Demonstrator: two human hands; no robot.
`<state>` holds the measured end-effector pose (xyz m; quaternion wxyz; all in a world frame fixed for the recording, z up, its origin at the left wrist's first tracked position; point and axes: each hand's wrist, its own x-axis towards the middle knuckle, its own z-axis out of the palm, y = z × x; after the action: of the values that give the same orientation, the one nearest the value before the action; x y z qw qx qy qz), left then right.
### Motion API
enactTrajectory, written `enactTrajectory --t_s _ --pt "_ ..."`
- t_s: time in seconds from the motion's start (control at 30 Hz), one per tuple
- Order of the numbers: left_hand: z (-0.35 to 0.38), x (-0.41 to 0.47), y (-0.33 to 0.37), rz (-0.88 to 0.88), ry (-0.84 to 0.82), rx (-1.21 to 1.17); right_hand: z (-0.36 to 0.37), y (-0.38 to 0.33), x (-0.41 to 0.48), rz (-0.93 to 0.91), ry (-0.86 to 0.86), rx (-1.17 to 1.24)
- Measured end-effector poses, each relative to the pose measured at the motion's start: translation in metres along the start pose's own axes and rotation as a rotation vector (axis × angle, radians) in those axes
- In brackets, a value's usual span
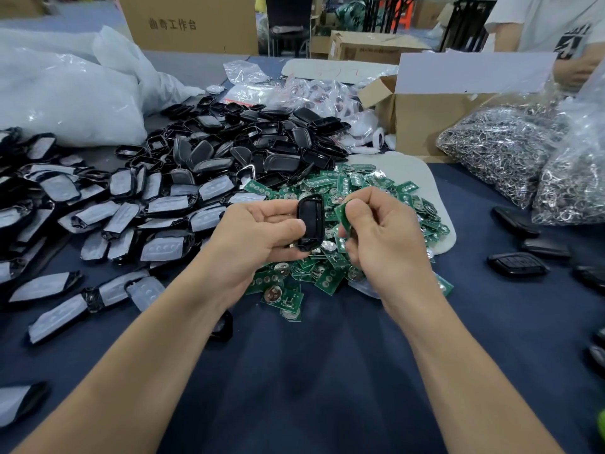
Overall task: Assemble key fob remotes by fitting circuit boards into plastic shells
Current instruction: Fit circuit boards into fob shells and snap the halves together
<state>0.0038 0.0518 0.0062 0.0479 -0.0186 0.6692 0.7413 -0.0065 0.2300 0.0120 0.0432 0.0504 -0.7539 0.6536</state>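
Note:
My left hand (258, 234) grips a black plastic shell (311, 221), held upright with its hollow side facing me. Just to its right, my right hand (379, 231) pinches a small green circuit board (343, 215) between thumb and fingers, a little apart from the shell. Both hands hover over a heap of green circuit boards (327, 273) with round coin cells. Behind it lies a pile of empty black shells (248, 149).
Shell halves with grey button pads (98, 217) cover the left of the dark blue table (311, 371). Finished black fobs (517, 263) lie at the right. Bags of metal key rings (510, 149), an open cardboard box (425, 116) and white plastic bags (65, 93) stand behind. Another person (556, 31) is at the far right.

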Motion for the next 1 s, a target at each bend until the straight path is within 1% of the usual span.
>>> enactTrajectory --t_s 0.07,0.17,0.37,0.43,0.53,0.63,0.7,0.83,1.0 --pt "0.0001 -0.0015 -0.0001 -0.006 -0.029 0.021 0.0010 0.0000 -0.0010 0.015 -0.028 0.038" --pt "0.0012 -0.0018 -0.0002 -0.011 -0.041 0.022 0.0008 0.0003 -0.0009 0.031 -0.014 0.057" --pt "-0.0022 0.0000 -0.0010 -0.027 -0.021 0.011 -0.0008 -0.0070 -0.0025 0.182 0.000 0.386" --pt "-0.0027 0.0003 -0.0011 -0.030 -0.011 0.006 0.0001 -0.0077 -0.0030 0.193 0.026 0.401" --pt "-0.0021 0.0006 -0.0004 -0.022 -0.002 0.013 -0.0010 -0.0076 -0.0026 0.197 0.110 0.447" --pt "-0.0012 -0.0008 0.0010 -0.002 -0.012 0.017 -0.0036 -0.0070 -0.0013 0.219 0.118 0.527" --pt "-0.0011 -0.0014 0.0017 0.005 -0.020 0.016 -0.0052 -0.0051 -0.0009 0.209 0.111 0.509" --pt "-0.0016 -0.0021 0.0019 -0.002 -0.034 0.030 -0.0045 -0.0038 -0.0018 0.083 0.110 0.366" --pt "-0.0018 -0.0017 0.0010 -0.020 0.008 0.078 -0.0011 -0.0036 -0.0018 -0.022 0.090 0.267"
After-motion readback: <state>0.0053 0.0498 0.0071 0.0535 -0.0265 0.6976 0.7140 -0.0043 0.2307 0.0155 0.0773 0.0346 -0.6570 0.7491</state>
